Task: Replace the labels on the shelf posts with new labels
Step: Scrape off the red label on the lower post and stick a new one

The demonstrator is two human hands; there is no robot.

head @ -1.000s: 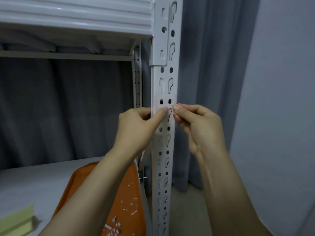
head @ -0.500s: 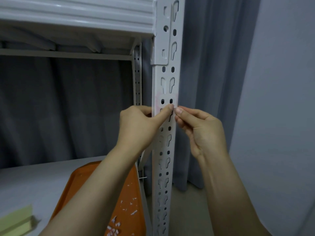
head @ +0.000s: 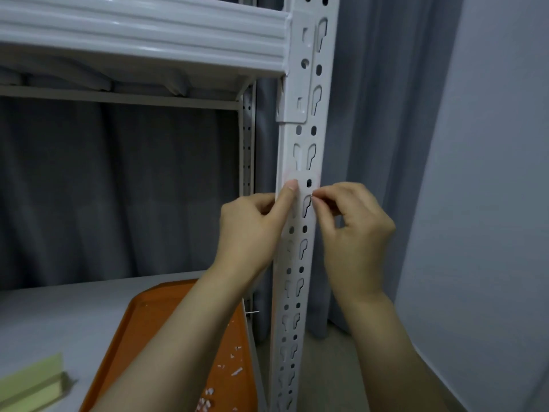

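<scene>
Pale label (head: 301, 178) on post (head: 298, 239), left fingers (head: 289, 194) pressing it, right fingers (head: 322, 193) pinching its lower edge

This is looking like a storeroom: a slotted steel shelving rack (head: 142, 34) is standing before grey curtains (head: 371, 144) beside a plain wall (head: 490, 203).

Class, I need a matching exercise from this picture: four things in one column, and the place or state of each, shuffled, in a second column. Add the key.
Column one
1. left hand
2. right hand
3. orange tray
4. paper scraps

Column two
A. lies on the lower shelf, left of the post
B. pinches at the right edge of the label
C. scattered in the tray
D. presses a forefinger on the post's left side

Pairs: 1-D, 2-B, 3-A, 4-C
</scene>
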